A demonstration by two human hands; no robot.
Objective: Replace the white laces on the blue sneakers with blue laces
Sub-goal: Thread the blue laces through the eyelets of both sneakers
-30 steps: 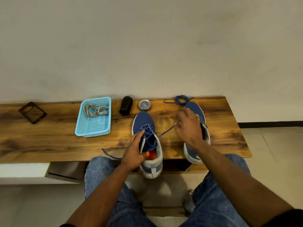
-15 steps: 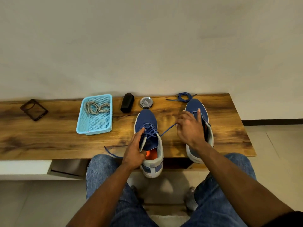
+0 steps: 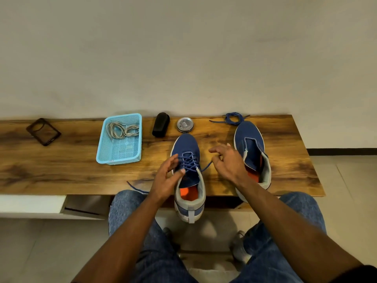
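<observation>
While the left sneaker [image 3: 188,160] sits at the bench's [image 3: 61,172] front edge, half-laced in blue, my right hand [image 3: 228,162] pinches the lace [image 3: 206,166]; my left hand [image 3: 165,176] hovers, fingers spread. If that pinch slips, I reckon the crossings slacken. No label is readable.

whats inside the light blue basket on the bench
Inside the light blue basket, a loose bundle of white laces lies at the far end. The near part shows only bare mesh floor. Whether anything lies under the laces cannot be seen.
</observation>
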